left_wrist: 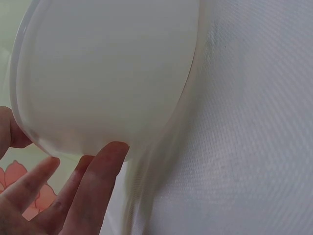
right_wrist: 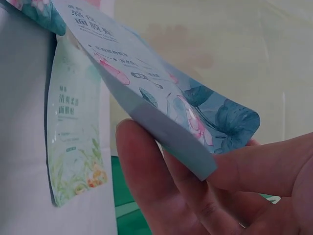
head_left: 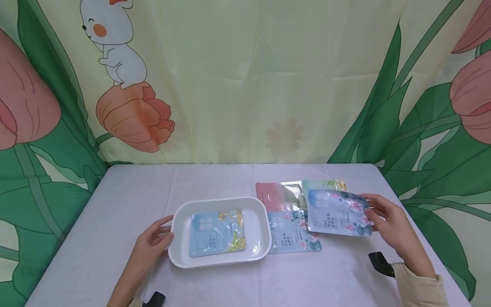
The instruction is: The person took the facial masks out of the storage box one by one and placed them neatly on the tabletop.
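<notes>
My left hand [head_left: 151, 241] holds the left end of a white tray [head_left: 220, 265], fingertips on its outer wall [left_wrist: 112, 73]. A blue face mask sachet [head_left: 216, 234] with yellow flowers lies flat in the tray. Over on the right, my right hand [head_left: 391, 219] pinches the right edge of a blue face mask sachet [head_left: 337, 213] printed with pink lotus. This sachet [right_wrist: 142, 73] is tilted above the other sachets, and its left end partly covers them.
Beside the tray lie a pink-and-silver sachet [head_left: 274, 196], a similar lotus sachet [head_left: 293, 241] and a pale green sachet [right_wrist: 76, 132], the last mostly covered in the head view. A white cloth [head_left: 215, 290] covers the table. Behind hangs a printed curtain [head_left: 230, 85].
</notes>
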Motion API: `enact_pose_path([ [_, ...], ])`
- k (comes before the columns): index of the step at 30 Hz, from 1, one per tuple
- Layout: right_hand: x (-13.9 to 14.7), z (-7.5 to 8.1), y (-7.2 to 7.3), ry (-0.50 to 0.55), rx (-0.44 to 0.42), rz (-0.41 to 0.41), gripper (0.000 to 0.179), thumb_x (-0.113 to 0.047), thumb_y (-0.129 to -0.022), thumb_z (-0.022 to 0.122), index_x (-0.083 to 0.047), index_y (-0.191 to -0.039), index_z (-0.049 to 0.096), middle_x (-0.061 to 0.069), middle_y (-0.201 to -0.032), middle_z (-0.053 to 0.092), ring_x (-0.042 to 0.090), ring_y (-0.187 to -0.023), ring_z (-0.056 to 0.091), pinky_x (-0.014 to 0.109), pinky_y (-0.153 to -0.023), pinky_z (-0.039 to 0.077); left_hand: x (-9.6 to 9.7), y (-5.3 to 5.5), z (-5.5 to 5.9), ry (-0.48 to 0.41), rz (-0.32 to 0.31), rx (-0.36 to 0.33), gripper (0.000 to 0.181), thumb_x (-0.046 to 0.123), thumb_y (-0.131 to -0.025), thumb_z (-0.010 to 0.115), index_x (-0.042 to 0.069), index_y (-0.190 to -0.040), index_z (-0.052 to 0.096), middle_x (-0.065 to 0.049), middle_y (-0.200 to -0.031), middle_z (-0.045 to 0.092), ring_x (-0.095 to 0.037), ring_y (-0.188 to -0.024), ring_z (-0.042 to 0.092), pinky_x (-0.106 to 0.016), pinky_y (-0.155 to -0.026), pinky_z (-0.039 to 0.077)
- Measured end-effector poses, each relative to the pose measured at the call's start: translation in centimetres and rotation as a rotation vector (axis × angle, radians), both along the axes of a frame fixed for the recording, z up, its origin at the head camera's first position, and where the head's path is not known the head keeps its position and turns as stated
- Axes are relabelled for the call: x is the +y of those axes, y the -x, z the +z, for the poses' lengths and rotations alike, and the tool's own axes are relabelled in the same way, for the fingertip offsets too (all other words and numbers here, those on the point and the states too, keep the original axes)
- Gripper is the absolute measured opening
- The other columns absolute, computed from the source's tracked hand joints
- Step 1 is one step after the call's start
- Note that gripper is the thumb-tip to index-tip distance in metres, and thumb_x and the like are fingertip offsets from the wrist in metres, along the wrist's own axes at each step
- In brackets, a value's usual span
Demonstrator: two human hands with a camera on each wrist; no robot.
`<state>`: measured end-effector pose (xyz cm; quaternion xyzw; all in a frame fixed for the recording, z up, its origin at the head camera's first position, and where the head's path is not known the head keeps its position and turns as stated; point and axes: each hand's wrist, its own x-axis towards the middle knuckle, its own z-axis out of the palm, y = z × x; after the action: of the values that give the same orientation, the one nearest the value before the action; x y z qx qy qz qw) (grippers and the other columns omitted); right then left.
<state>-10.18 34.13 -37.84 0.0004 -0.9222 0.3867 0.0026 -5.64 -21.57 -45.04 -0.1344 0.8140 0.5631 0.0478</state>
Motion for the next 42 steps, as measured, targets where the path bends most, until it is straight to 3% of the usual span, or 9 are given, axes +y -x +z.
enact_pose_path([
  [14, 1.3, -0.9, 0.0, -0.010, -0.050, -0.006, 0.043, -0.005, -0.101, 0.050, 0.000, -0.144, 0.044, 0.033, -0.131, 0.051, -0.014, -0.087, 0.049, 0.024, -0.065, 0.058, 0.0, 0.0, 0.1, -0.001, 0.002, 0.003, 0.051, 0.030, -0.096, 0.066, 0.025, -0.144, 0.049, -0.015, -0.131, 0.061, -0.025, -0.109, 0.068, -0.028, -0.076, 0.060],
  [28, 2.3, -1.7, 0.1, -0.043, -0.126, 0.021, 0.046, -0.002, -0.100, 0.051, 0.004, -0.145, 0.040, 0.036, -0.130, 0.051, 0.015, -0.094, 0.062, 0.026, -0.067, 0.059, 0.0, 0.0, 0.1, -0.002, 0.007, -0.002, 0.051, 0.030, -0.096, 0.066, 0.025, -0.143, 0.050, -0.016, -0.131, 0.061, -0.026, -0.109, 0.068, -0.028, -0.076, 0.060],
  [36, 2.9, -2.3, 0.3, -0.029, -0.169, 0.038, 0.049, -0.003, -0.100, 0.052, 0.004, -0.146, 0.037, 0.038, -0.133, 0.048, 0.013, -0.094, 0.063, 0.026, -0.068, 0.059, 0.0, 0.0, 0.1, -0.002, 0.004, -0.002, 0.051, 0.030, -0.096, 0.066, 0.024, -0.144, 0.049, -0.016, -0.132, 0.061, -0.028, -0.110, 0.067, -0.029, -0.077, 0.060],
  [42, 3.3, -2.8, 0.5, -0.039, -0.189, 0.042, 0.050, -0.003, -0.100, 0.052, 0.005, -0.146, 0.037, 0.039, -0.134, 0.045, 0.028, -0.099, 0.062, 0.026, -0.067, 0.058, 0.0, 0.0, 0.0, -0.010, 0.006, 0.001, 0.050, 0.030, -0.096, 0.066, 0.025, -0.143, 0.050, -0.016, -0.131, 0.061, -0.028, -0.109, 0.068, -0.029, -0.076, 0.060],
])
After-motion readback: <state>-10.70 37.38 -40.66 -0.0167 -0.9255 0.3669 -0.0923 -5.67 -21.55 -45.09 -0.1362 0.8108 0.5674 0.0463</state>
